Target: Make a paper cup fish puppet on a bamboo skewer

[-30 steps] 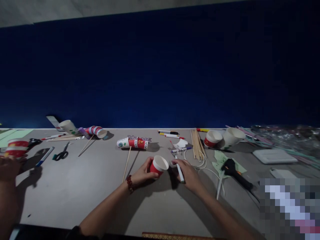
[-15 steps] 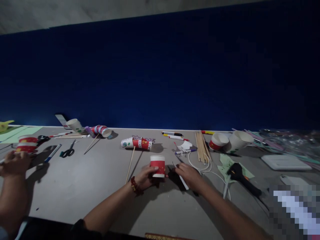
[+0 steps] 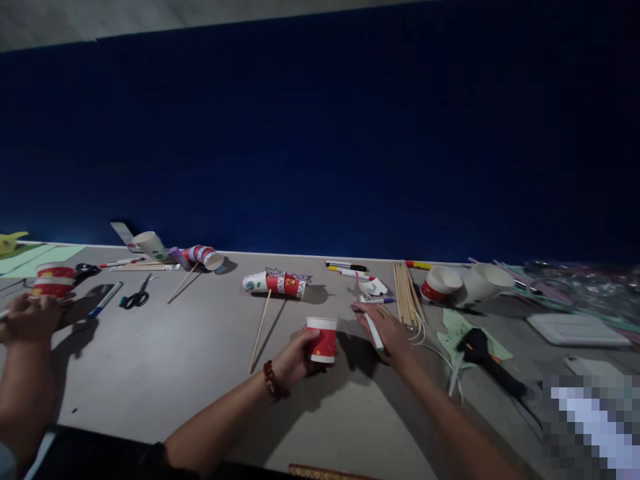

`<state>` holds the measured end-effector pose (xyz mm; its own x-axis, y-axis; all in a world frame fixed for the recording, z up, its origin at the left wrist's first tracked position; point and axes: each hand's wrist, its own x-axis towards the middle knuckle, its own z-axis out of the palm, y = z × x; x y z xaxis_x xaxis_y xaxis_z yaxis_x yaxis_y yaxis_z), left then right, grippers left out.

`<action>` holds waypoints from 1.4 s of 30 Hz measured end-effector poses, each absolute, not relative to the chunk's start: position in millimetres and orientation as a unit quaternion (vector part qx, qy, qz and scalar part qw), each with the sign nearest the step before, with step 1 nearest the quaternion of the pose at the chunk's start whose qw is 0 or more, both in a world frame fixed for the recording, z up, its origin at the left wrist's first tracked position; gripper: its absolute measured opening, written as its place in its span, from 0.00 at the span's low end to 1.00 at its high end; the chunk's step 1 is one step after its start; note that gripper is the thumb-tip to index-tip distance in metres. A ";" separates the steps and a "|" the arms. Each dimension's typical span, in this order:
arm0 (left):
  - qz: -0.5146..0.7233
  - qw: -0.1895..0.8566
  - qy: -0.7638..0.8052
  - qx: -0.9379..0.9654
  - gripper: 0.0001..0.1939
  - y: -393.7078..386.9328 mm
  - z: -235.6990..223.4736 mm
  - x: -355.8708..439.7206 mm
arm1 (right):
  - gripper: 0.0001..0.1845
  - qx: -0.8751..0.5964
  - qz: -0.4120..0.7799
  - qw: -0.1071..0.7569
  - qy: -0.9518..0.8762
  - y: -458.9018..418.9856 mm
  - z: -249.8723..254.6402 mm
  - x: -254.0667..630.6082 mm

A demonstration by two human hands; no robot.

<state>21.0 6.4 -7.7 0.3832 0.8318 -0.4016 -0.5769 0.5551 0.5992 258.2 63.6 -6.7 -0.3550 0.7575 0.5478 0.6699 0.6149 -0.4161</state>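
A small red-and-white paper cup (image 3: 323,343) is gripped in my left hand (image 3: 295,357), with the thumb across its side. My right hand (image 3: 387,333) closes around a white marker (image 3: 371,329) with a green end. The fingertips of that hand are beside a purple-and-white marker (image 3: 383,301) and a cut white paper scrap (image 3: 373,287). Behind the cup, a joined paper-cup figure (image 3: 280,285) with drawn spikes lies on the table, a wooden stick (image 3: 260,331) running from it.
At right are a bundle of wooden sticks (image 3: 403,293), paper cups (image 3: 441,283), a black glue gun (image 3: 490,363) and a white cable (image 3: 435,348). Left lie scissors (image 3: 137,297) and a blue-capped marker (image 3: 106,300). A co-worker's hand (image 3: 33,320) is by a red cup (image 3: 54,280) at far left.
My right hand has moved up and slightly right with the marker, towards the purple-and-white marker. The cup in my left hand has shifted slightly right and down.
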 end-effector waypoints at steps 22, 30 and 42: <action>0.489 0.769 0.293 0.289 0.29 3.0 -32.3 29.1 | 0.05 -0.359 0.459 0.539 -0.608 0.8 26.9 202.2; 0.466 0.789 0.273 0.293 0.40 -1.2 -33.3 28.1 | 0.04 -0.360 0.338 0.585 -0.643 -1.8 9.8 196.9; 0.465 0.726 0.320 0.392 0.42 -7.6 -35.1 25.0 | 0.08 -0.345 0.243 0.552 -0.719 -3.5 18.3 202.8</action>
